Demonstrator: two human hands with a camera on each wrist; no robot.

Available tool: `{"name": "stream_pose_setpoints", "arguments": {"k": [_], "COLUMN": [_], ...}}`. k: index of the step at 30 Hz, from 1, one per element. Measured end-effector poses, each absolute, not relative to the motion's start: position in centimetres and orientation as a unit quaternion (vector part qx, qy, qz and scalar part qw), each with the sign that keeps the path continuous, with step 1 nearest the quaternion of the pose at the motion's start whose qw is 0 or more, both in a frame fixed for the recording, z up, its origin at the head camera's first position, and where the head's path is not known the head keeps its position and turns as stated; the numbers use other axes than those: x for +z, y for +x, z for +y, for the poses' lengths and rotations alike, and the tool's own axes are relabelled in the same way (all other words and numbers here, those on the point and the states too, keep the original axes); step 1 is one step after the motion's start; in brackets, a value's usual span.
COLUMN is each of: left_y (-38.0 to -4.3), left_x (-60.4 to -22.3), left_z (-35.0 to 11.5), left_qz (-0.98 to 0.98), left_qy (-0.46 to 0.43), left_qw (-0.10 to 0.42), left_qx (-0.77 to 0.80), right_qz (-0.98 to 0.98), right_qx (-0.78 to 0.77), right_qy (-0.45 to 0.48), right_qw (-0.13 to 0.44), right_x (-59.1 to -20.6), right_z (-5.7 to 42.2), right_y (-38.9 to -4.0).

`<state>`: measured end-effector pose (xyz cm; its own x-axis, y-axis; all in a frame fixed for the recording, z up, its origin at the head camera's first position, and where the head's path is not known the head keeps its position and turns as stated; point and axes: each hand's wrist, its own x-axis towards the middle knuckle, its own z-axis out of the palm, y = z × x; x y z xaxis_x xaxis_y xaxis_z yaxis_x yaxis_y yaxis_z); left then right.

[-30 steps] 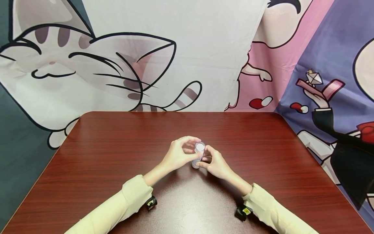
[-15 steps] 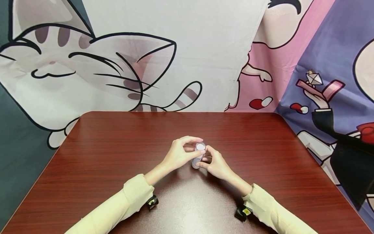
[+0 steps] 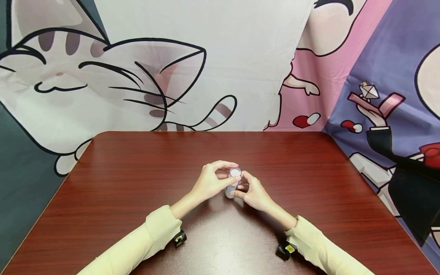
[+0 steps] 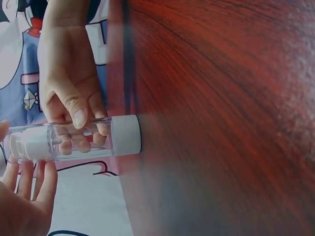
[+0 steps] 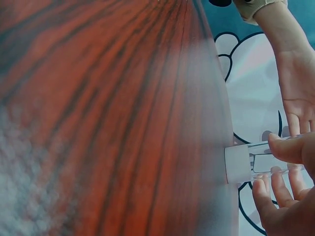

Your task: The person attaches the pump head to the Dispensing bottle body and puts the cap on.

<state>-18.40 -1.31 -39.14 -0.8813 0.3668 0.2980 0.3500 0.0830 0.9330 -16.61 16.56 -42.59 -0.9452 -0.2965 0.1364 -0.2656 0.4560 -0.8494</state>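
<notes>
A clear cylindrical pump bottle [image 3: 235, 173] stands upright at the middle of the table. Its white base [image 4: 126, 134] meets the tabletop, and a white pump head [image 4: 35, 143] shows through the transparent upper part. My left hand [image 3: 210, 182] holds that upper part between thumb and fingers. Lower down, my right hand [image 3: 255, 193] grips the clear body from the right side. In the right wrist view, the right thumb [image 5: 288, 149] lies along the body while the fingers curl beneath it.
The dark red wooden table [image 3: 144, 160] spreads around both hands. Behind it hangs a printed cloth with a cartoon cat [image 3: 113, 80] and a pink and blue section. Both forearms wear pale sleeves, with small black devices [image 3: 179, 237] near the cuffs.
The left thumb has shifted a little up and right across the bottle's upper part, mostly in the first half second. My right hand keeps its place, and the bottle stays upright.
</notes>
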Motion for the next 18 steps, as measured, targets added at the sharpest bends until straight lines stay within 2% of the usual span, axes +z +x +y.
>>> {"name": "stream_pose_setpoints", "arguments": {"k": [18], "left_y": [-18.05], "left_x": [-38.88], "left_z": [-1.24], "left_qz": [0.737], "left_qy": [0.242], "left_qw": [0.001], "left_qx": [0.631], "right_qz": [0.852], "right_qx": [-0.498], "right_qy": [-0.163], "right_qw": [0.018], "right_x": [-42.64], "right_z": [16.49], "right_y": [-16.56]}}
